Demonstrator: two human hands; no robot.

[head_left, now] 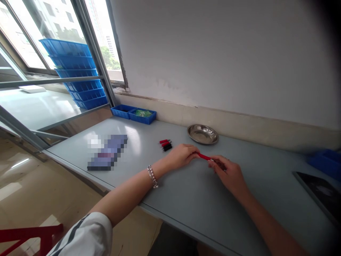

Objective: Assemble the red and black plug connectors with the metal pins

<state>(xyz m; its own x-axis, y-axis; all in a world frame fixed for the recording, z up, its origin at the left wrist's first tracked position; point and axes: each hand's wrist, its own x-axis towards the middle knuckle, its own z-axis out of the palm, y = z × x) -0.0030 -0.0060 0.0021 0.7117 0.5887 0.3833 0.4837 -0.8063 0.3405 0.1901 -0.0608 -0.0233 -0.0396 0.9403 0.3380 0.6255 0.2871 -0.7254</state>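
My left hand (182,156) and my right hand (226,174) meet over the grey table (186,199), both shut on a slim red plug (204,156). The left fingertips pinch its red end, while the right fingers cover its other end, where a little metal shows. Just left of my left hand lies a small group of red and black plugs (165,145). A round steel dish (202,134) stands beyond my hands, apart from them. A beaded bracelet (152,176) circles my left wrist.
Two small blue trays (133,114) stand at the table's far left corner, one holding something green. A pixelated blurred item (106,153) lies at left. A dark tablet (319,192) and a blue bin (326,163) sit at right. Stacked blue crates (74,71) stand beyond the window.
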